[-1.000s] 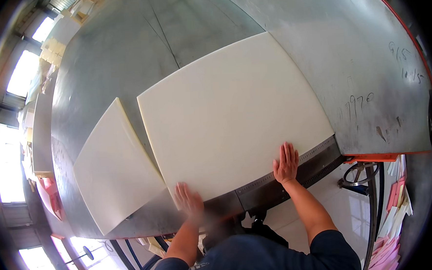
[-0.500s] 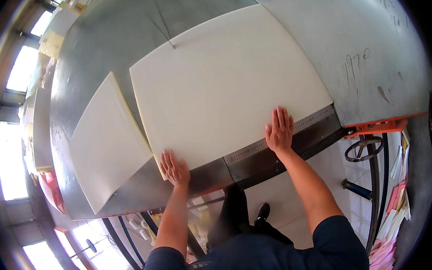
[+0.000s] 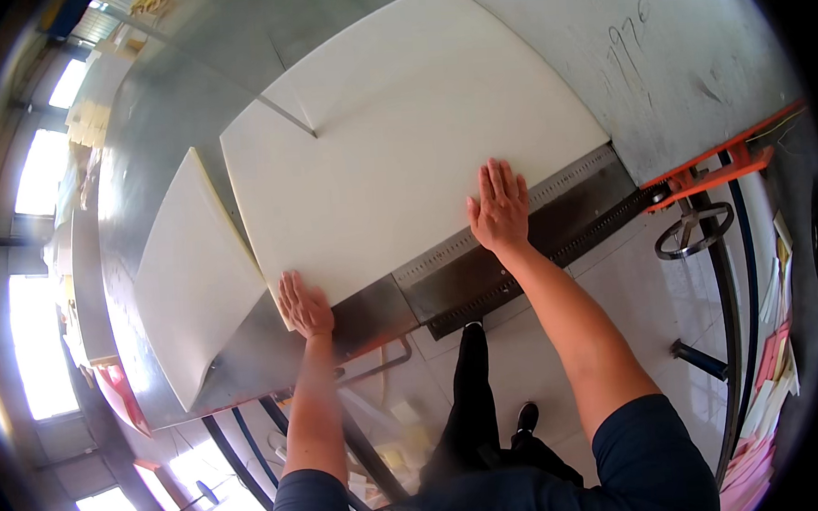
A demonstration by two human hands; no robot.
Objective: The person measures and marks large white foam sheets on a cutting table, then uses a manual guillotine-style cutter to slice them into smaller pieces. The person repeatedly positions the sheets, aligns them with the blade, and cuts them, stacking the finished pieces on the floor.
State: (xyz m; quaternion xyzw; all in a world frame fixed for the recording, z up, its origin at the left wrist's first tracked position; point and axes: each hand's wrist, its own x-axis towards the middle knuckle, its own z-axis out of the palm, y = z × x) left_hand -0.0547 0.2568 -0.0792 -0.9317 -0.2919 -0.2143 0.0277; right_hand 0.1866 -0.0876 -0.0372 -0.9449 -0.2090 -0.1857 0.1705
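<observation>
A grey metal surface (image 3: 661, 122) fills most of the view, its near edge running above a pale tiled floor (image 3: 606, 305). A large white sheet (image 3: 394, 154) lies flat on it, close to the near edge and left of a seam. A smaller white sheet (image 3: 197, 276), tapering toward its far end, occupies the surface's near left corner; its right corner meets, or nearly meets, the large sheet's left side. A graduated strip (image 3: 437, 258) follows the large sheet's near side, parallel to the surface's near edge. A thin straight bar (image 3: 276, 107) slants in from the far left and ends over the large sheet (whether it enters the material cannot be told). Below the near edge, toward the right, is a dark handwheel (image 3: 691, 227). The right hand (image 3: 501, 206) rests palm down at the large sheet's near side, fingers straight and slightly parted, thumb wide. The left hand (image 3: 305, 305) lies on that sheet's near left corner, fingers extended and narrowly spaced, grasping nothing.
</observation>
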